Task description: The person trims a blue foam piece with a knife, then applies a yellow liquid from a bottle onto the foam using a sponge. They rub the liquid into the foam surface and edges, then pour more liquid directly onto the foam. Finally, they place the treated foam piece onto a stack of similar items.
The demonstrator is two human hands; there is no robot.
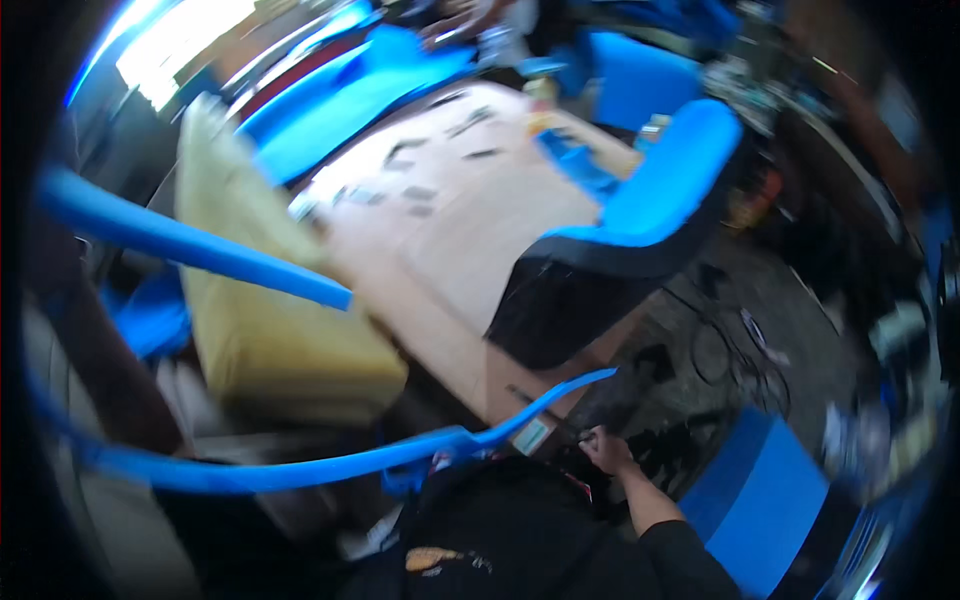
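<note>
Head view: right hand (604, 448) at 5 o'clock, grip pinched on something small and dark, unclear what, beside the long blue strip (330, 467) crossing 7 o'clock. Left hand unseen. Steady strip before pulling; surface (450, 230) cluttered.

A big light brown surface (470, 250) fills the middle. Small dark flat pieces (470, 122) lie scattered on its far end, and blue scraps (580, 165) lie near them. A large blue and black foam sheet (620, 240) lies over its right edge.
</note>
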